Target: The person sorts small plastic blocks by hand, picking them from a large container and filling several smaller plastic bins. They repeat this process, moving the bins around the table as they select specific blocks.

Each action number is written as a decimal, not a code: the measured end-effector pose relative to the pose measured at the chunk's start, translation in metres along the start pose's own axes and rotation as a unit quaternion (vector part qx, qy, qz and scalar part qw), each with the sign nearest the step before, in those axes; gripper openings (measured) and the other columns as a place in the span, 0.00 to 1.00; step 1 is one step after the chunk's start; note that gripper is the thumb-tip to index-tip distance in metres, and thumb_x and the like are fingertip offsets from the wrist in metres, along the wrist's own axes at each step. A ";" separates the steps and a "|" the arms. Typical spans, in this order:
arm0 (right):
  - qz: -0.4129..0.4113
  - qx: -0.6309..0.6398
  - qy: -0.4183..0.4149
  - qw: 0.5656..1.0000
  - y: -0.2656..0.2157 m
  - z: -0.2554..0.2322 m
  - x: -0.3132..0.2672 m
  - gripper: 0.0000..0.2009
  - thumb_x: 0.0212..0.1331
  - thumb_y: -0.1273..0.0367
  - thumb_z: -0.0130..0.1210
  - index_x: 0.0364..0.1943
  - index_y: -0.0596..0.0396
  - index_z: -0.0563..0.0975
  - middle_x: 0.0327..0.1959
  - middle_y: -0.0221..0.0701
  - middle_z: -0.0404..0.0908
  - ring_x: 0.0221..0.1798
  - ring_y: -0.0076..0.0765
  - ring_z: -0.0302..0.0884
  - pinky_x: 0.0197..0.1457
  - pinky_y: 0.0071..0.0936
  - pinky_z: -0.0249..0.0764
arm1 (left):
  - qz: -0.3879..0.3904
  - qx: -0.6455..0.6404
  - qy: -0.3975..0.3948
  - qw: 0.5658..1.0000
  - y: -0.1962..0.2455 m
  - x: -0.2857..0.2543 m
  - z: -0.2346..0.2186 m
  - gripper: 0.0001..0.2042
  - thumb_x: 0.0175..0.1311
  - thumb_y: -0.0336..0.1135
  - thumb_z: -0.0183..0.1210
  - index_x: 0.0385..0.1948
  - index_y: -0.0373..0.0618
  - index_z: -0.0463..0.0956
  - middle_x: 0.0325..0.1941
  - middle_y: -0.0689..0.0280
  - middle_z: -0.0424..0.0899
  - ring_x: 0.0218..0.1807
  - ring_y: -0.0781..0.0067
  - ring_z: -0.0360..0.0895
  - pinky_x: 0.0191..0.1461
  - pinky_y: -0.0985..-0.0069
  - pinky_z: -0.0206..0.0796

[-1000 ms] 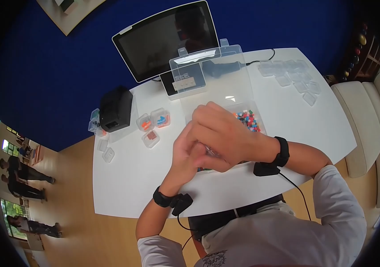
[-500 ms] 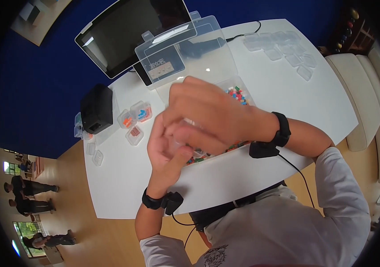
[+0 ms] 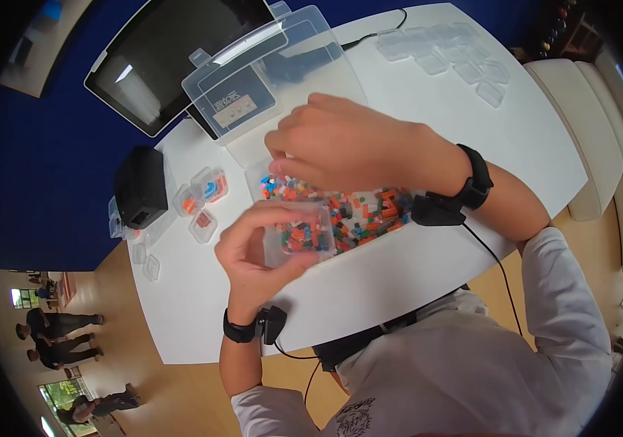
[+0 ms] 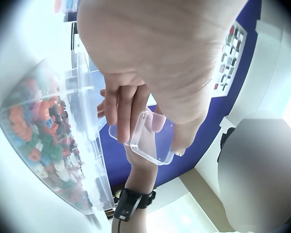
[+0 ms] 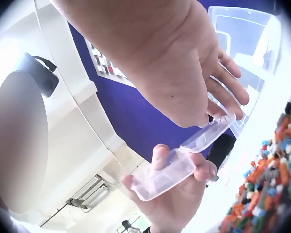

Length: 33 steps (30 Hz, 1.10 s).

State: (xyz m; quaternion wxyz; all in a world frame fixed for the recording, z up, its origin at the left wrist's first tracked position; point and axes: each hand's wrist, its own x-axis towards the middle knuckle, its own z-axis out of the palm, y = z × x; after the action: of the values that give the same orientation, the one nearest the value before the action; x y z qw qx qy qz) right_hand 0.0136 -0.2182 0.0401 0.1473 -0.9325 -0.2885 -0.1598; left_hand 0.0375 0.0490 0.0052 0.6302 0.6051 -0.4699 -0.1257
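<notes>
My left hand [image 3: 253, 251] holds a small clear hinged box [image 4: 153, 141] between thumb and fingers, its lid [image 5: 208, 136] raised. Through the box in the head view, coloured pieces show; whether any lie inside it, I cannot tell. Loosely bent, the fingers of my right hand [image 3: 359, 142] hang over the far left part of a clear bin [image 3: 359, 255] of small coloured pieces [image 3: 388, 207]. In the right wrist view the right fingertips overlap the lid's upper end; contact is unclear. No held piece can be made out.
A monitor [image 3: 173, 58] stands behind the bin's raised clear lid [image 3: 319, 80]. Small boxes with coloured pieces [image 3: 212, 186] and a black device [image 3: 141, 188] are at the left. Several clear boxes [image 3: 432, 62] sit at the back right. People [image 3: 53, 335] stand far left.
My hands were close together around the small box; now the right hand has moved up and away from the left in the head view. The box and bin contents are more exposed.
</notes>
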 end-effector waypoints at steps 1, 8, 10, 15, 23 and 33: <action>0.014 -0.009 0.020 1.000 0.002 -0.005 -0.001 0.12 0.80 0.64 0.62 0.38 0.56 0.82 0.32 0.38 0.84 0.43 0.52 0.87 0.50 0.44 0.78 | -0.005 -0.001 0.002 1.000 -0.003 -0.002 -0.002 0.25 0.56 0.21 0.85 0.56 0.36 0.87 0.60 0.50 0.95 0.63 0.55 0.93 0.71 0.58 0.82; 0.038 -0.006 -0.104 0.994 0.013 0.005 -0.020 0.09 0.75 0.67 0.65 0.36 0.57 0.81 0.32 0.39 0.84 0.43 0.54 0.87 0.50 0.48 0.80 | -0.009 0.224 0.179 0.958 -0.026 0.000 -0.024 0.15 0.69 0.24 0.75 0.55 0.39 0.85 0.58 0.58 0.95 0.63 0.64 0.89 0.81 0.61 0.69; 0.070 0.098 -0.155 0.980 0.001 -0.001 -0.019 0.08 0.72 0.69 0.65 0.36 0.58 0.82 0.33 0.41 0.85 0.43 0.54 0.88 0.49 0.48 0.81 | -0.014 0.226 0.164 0.960 -0.032 -0.001 -0.026 0.14 0.70 0.23 0.74 0.54 0.40 0.86 0.57 0.58 0.95 0.62 0.65 0.90 0.79 0.62 0.70; 0.009 0.076 -0.082 0.994 -0.004 0.026 -0.034 0.05 0.64 0.74 0.65 0.35 0.63 0.82 0.34 0.45 0.86 0.41 0.56 0.90 0.45 0.46 0.83 | -0.050 0.240 0.119 0.962 -0.038 -0.002 -0.023 0.09 0.71 0.19 0.71 0.48 0.40 0.87 0.53 0.59 0.95 0.59 0.67 0.89 0.73 0.65 0.75; 0.010 0.086 -0.097 0.992 0.001 0.012 -0.032 0.07 0.67 0.71 0.65 0.40 0.63 0.84 0.38 0.45 0.88 0.41 0.56 0.91 0.43 0.45 0.86 | -0.061 0.255 0.150 0.953 -0.034 -0.003 -0.019 0.06 0.76 0.19 0.70 0.48 0.36 0.93 0.52 0.58 0.97 0.57 0.68 0.90 0.73 0.66 0.75; -0.070 0.065 0.063 0.993 -0.031 0.009 -0.014 0.04 0.66 0.76 0.63 0.34 0.63 0.83 0.35 0.43 0.85 0.42 0.51 0.89 0.46 0.44 0.82 | -0.034 0.230 0.162 0.959 -0.039 -0.009 -0.021 0.09 0.72 0.20 0.75 0.50 0.33 0.93 0.52 0.60 0.97 0.55 0.69 0.88 0.71 0.68 0.75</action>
State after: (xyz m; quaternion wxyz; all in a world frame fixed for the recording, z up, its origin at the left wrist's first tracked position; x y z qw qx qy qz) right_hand -0.0138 -0.1971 0.0320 0.2139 -0.8867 -0.3527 -0.2089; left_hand 0.0649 0.0600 -0.0295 0.5371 0.7616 -0.3568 0.0646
